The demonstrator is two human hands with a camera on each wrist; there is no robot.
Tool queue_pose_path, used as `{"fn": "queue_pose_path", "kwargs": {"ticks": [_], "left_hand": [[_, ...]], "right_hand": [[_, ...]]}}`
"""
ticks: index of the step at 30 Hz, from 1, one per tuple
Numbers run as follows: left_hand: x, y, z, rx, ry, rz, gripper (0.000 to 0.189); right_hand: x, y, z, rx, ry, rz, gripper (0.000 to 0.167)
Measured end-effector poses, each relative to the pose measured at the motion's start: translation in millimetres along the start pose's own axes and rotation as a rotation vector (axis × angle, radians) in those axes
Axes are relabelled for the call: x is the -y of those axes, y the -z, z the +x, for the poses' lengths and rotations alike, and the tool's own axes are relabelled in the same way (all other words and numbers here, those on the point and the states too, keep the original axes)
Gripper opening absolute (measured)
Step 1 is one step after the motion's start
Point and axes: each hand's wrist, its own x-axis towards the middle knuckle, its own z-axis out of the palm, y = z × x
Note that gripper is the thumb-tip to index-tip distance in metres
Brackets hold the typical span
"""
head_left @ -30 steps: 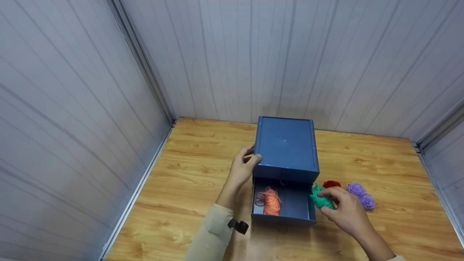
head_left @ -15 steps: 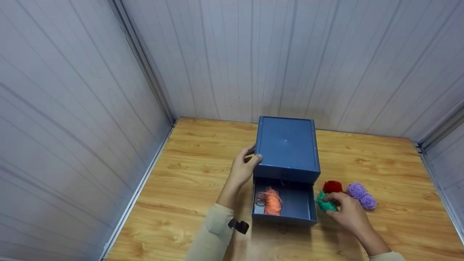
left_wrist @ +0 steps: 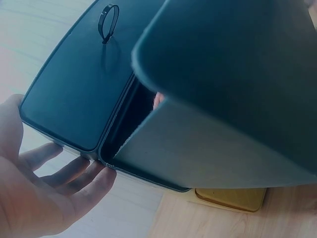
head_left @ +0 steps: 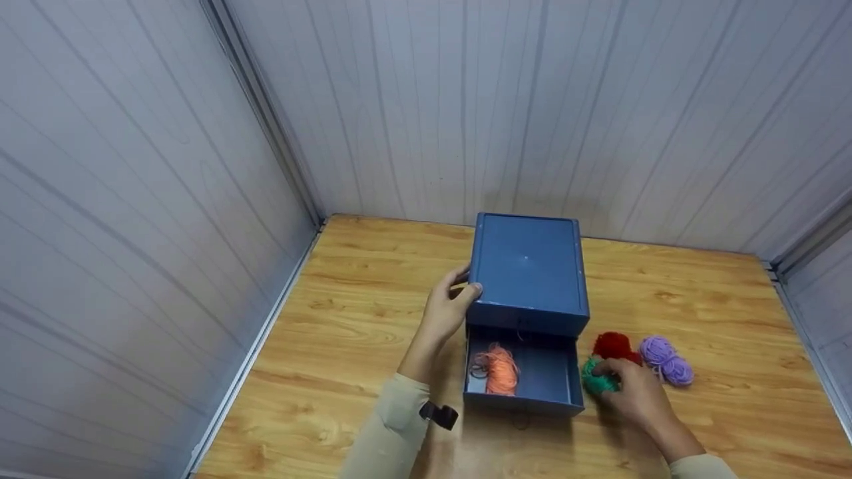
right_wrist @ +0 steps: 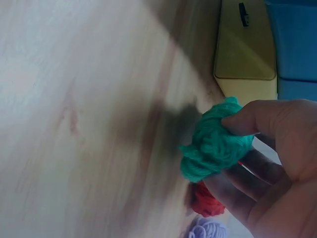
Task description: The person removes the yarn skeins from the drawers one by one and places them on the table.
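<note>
A blue drawer cabinet [head_left: 529,259] stands on the table with one drawer [head_left: 546,376] pulled out. In that drawer lies a skein of orange yarn [head_left: 501,372]. My left hand [head_left: 446,311] grips the cabinet's left side, thumb on its top front corner and fingers along the side. To the right of the drawer, my right hand [head_left: 638,394] pinches a green yarn skein [right_wrist: 214,146] between thumb and fingers, low over the table. Red yarn [head_left: 615,346] lies just behind it, partly covered by the hand. Purple yarn [head_left: 667,361] lies farther right.
Below the blue drawers is a yellow drawer [right_wrist: 245,54] with a black pull, showing in both wrist views. A black loop pull [left_wrist: 108,22] hangs on the upper drawer front. Pale panel walls [head_left: 426,120] border the wooden table [head_left: 333,346].
My right hand has moved the green yarn from the open drawer's right edge rightward and down to beside the red yarn. The left hand stays on the cabinet.
</note>
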Motion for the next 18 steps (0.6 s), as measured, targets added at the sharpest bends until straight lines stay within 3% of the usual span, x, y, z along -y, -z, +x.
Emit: {"fn": "queue_pose_path", "kwargs": {"ticks": [9, 18], "left_hand": [[0.4, 0.9, -1.0, 0.013, 0.031, -0.02, 0.055], [1.3, 0.8, -0.4, 0.006, 0.024, -0.012, 0.054]], "right_hand": [[-5, -7, 3.8, 0.0, -0.014, -0.012, 0.031], [-14, -9, 7.3, 0.021, -0.039, 0.026, 0.034]]}}
